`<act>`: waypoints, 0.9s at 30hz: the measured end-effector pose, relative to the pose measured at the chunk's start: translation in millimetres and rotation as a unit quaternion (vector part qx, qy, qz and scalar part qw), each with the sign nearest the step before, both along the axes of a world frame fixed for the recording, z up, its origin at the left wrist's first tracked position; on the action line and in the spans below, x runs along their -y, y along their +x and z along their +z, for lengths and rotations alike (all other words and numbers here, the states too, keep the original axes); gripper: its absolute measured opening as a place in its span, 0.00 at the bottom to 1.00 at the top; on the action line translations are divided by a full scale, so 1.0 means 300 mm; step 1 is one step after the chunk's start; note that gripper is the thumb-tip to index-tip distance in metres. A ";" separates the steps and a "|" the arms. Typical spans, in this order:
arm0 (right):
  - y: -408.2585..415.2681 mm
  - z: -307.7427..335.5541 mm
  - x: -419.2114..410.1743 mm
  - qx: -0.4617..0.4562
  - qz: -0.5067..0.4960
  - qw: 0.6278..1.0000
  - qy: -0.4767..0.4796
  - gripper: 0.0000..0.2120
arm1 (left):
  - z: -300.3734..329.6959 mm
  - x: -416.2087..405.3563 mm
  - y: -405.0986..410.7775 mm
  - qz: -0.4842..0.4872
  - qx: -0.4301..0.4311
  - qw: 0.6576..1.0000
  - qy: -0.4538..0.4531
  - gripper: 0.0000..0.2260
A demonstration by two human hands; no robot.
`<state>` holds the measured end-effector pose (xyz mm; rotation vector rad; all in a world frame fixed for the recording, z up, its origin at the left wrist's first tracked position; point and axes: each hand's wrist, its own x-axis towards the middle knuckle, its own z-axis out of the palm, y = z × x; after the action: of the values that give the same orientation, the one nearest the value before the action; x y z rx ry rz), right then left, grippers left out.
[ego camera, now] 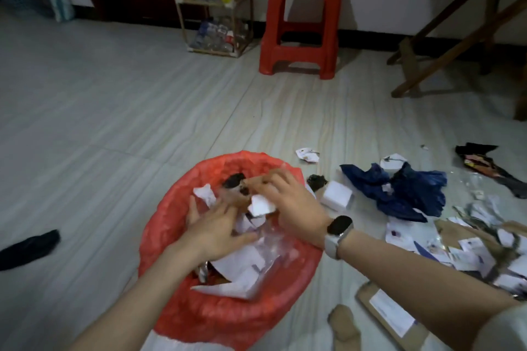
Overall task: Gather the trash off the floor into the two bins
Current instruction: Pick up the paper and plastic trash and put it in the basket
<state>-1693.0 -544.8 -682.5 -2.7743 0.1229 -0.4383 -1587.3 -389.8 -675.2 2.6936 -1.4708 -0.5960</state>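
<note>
Over the red-lined bin (171, 208), both hands (256, 216) press paper scraps (259, 205) down.

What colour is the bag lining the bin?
Red, as the head view shows: bag.

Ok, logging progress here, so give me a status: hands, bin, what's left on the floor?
Both hands over red-bagged bin: left hand open on paper, right hand pinching white paper scrap. Blue plastic bag, white box, torn papers still on floor, right side.
</note>
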 end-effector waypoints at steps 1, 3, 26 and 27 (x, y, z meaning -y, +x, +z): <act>0.004 -0.010 -0.024 -0.037 -0.003 0.996 -0.082 0.28 | 0.016 -0.022 0.017 0.001 -0.005 1.000 -0.014 0.34; 0.020 -0.009 -0.068 -0.123 -0.023 0.976 -0.175 0.34 | 0.066 -0.064 0.050 0.015 0.001 1.000 -0.022 0.25; 0.130 -0.008 -0.121 -0.411 0.092 0.907 -0.006 0.30 | 0.018 -0.160 0.101 0.142 0.040 0.980 -0.134 0.23; 0.119 0.033 -0.111 -0.391 0.085 0.917 0.002 0.27 | 0.023 -0.148 0.094 0.161 0.035 0.973 -0.164 0.21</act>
<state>-1657.3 -511.6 -672.6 -2.7465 0.0604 0.7284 -1559.2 -345.4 -668.4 2.6211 -1.0003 -0.2180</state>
